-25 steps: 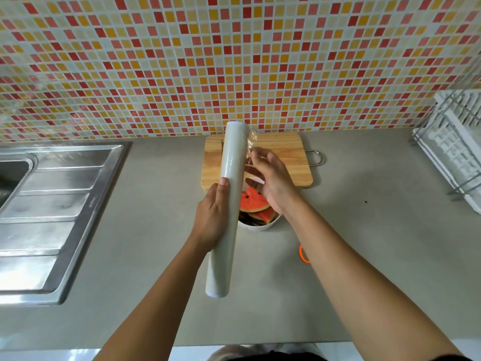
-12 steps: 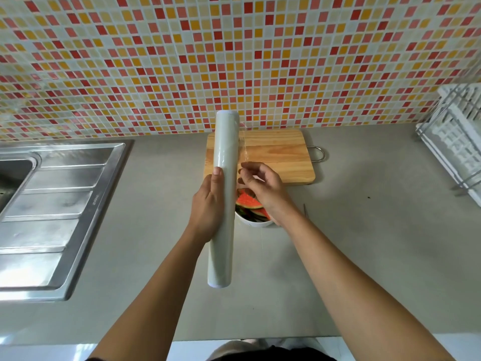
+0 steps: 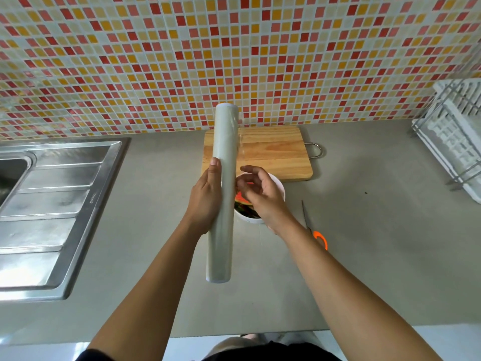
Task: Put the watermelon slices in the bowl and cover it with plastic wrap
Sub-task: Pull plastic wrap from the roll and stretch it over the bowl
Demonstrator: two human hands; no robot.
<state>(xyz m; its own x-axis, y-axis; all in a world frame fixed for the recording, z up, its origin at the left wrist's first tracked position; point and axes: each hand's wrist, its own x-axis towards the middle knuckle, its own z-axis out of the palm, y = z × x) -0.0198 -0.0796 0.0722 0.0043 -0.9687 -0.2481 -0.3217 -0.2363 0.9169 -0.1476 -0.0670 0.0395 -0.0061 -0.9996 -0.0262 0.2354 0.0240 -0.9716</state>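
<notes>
A long roll of plastic wrap (image 3: 223,152) stands almost upright above the counter, with my left hand (image 3: 205,201) gripped around its middle. A small flap of loose film shows at the roll's upper right edge. My right hand (image 3: 263,196) hovers just right of the roll, fingers apart and curled, with no film visibly pinched. Under both hands sits the white bowl (image 3: 279,187). Red and green watermelon slices (image 3: 239,198) lie in it, mostly hidden by my right hand and the roll.
A wooden cutting board (image 3: 273,152) lies behind the bowl against the mosaic-tiled wall. Orange-handled scissors (image 3: 320,238) lie on the grey counter right of the bowl. A steel sink (image 3: 52,204) is at the left, a white dish rack (image 3: 453,142) at the far right.
My right hand has slid down along the roll's edge from near its top and its fingers have spread. The roll in my left hand stays nearly upright.
</notes>
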